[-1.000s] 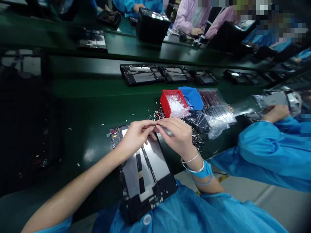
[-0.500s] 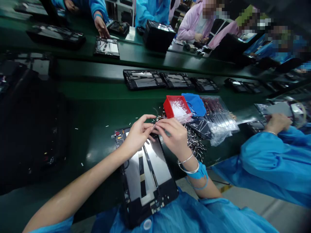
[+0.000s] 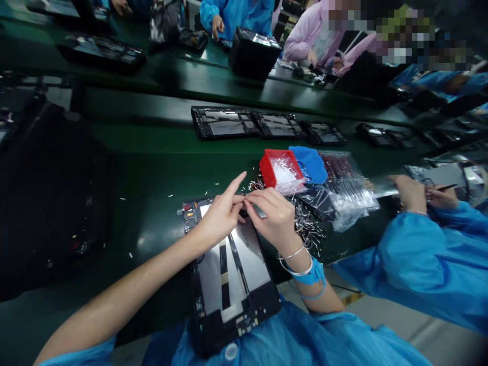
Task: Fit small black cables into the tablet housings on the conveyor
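An opened tablet chassis (image 3: 229, 274) with a silvery inner plate lies on the green bench in front of me, its near end over my lap. My left hand (image 3: 219, 216) hovers over its far end, thumb and middle finger pinched on a tiny part, index finger raised. My right hand (image 3: 272, 216), with bangles and a blue wrist strap, meets it fingertip to fingertip and pinches a small thing I cannot make out. A heap of small wire parts (image 3: 305, 223) lies just right of my right hand.
A red tray (image 3: 280, 170) and a blue tray (image 3: 308, 162) sit beyond the heap, beside clear bags of parts (image 3: 345, 180). Several more open tablets (image 3: 224, 122) line the conveyor. A co-worker's hands (image 3: 409, 193) in blue sleeves work at my right; other people sit across.
My left index finger has lifted and straightened while the pinch stays. The co-worker's hands at the right have moved closer together.
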`<state>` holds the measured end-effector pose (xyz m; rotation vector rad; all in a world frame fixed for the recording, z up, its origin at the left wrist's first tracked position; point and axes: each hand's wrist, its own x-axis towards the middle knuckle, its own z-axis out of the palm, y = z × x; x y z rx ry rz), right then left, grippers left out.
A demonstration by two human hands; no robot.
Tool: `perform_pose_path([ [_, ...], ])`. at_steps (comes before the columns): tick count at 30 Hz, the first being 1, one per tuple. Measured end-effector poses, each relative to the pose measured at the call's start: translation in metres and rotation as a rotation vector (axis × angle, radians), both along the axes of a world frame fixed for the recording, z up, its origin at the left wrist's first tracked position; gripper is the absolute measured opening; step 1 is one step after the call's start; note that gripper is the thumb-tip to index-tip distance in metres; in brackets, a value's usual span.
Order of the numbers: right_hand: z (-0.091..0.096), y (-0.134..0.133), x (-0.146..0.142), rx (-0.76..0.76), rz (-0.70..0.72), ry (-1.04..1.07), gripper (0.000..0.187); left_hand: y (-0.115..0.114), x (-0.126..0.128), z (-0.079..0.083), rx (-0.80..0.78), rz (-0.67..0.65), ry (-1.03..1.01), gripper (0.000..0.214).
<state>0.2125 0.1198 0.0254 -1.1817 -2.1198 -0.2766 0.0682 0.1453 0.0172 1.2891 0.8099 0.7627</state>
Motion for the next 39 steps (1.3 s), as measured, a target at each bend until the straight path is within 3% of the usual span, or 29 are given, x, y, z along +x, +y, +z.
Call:
perform_pose_path([
  [3,0.001,0.007,0.017,0.048,-0.090,0.025,0.013,0.002,-0.001,0.003,-0.086,-0.011,-0.042,0.073],
  [7,0.001,0.017,0.047,0.181,-0.403,0.015,0.021,0.006,-0.004,0.007,-0.218,0.015,-0.162,0.078],
  [9,0.000,0.017,0.049,0.181,-0.344,-0.019,0.023,0.006,-0.005,0.008,-0.260,0.004,-0.198,0.078],
  [12,-0.002,0.014,0.035,0.109,-0.089,-0.084,0.024,0.004,-0.004,0.012,-0.306,-0.058,-0.221,0.078],
  [14,-0.004,0.010,0.024,0.053,0.004,-0.076,0.022,0.004,-0.005,0.018,-0.311,-0.105,-0.207,0.079],
  [16,-0.004,0.002,0.020,-0.010,0.012,0.059,0.019,0.001,-0.013,0.025,-0.279,-0.113,-0.146,0.079],
  [18,-0.005,-0.013,0.024,-0.133,-0.048,0.341,0.013,-0.008,-0.032,0.029,-0.163,-0.012,-0.019,0.071],
  [20,-0.008,-0.033,0.033,-0.386,-0.123,0.703,0.014,-0.030,-0.057,0.026,0.039,0.214,0.168,0.061],
  [22,-0.014,-0.054,0.043,-0.786,-0.087,0.973,0.028,-0.067,-0.080,0.012,0.226,0.482,0.377,0.055],
  [24,-0.021,-0.073,0.049,-1.085,-0.121,1.105,0.034,-0.111,-0.090,-0.011,0.239,0.682,0.546,0.051],
  [27,-0.029,-0.090,0.048,-1.275,-0.145,1.174,0.035,-0.168,-0.077,-0.043,0.163,0.701,0.571,0.039],
  [30,-0.034,-0.099,0.040,-1.284,-0.152,1.231,0.038,-0.191,-0.053,-0.056,0.090,0.686,0.433,0.050],
  [32,-0.035,-0.102,0.035,-1.260,-0.165,1.270,0.039,-0.189,-0.045,-0.051,0.033,0.702,0.335,0.057],
  [34,-0.034,-0.102,0.030,-1.226,-0.142,1.300,0.038,-0.182,-0.050,-0.036,0.002,0.709,0.241,0.061],
  [37,-0.018,-0.095,0.017,-1.137,0.013,1.325,0.034,-0.171,-0.073,0.002,0.076,0.733,0.145,0.064],
  [39,0.004,-0.083,0.001,-1.052,0.198,1.297,0.033,-0.164,-0.095,0.035,0.129,0.791,0.102,0.066],
])
